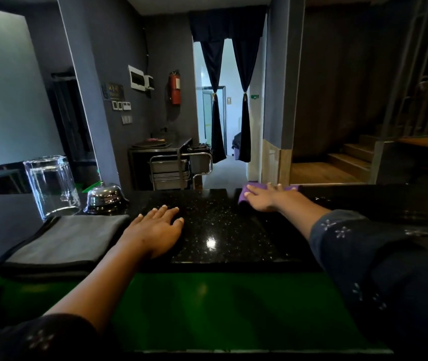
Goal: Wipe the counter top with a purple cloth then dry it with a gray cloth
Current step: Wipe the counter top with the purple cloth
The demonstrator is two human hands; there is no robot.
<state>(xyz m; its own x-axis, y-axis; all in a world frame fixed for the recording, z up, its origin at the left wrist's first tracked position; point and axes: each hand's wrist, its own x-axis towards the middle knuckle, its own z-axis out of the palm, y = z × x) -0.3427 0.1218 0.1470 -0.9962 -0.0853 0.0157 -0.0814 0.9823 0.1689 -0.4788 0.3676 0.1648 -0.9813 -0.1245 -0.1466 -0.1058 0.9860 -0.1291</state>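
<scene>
Left hand (155,230) is laid flat on the black counter (220,230), fingers spread, just beside the folded gray cloth (67,238). Right hand (267,198) is pressed flat, fingers straight, on the purple cloth (245,195) at the counter's far edge

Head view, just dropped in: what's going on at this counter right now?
A person is wiping the black counter. The right hand presses flat on the purple cloth near the counter's far edge. The left hand rests flat on the counter, holding nothing. The gray cloth lies folded at the left, untouched, so drying has not begun. A glass and a bell stand behind it.
</scene>
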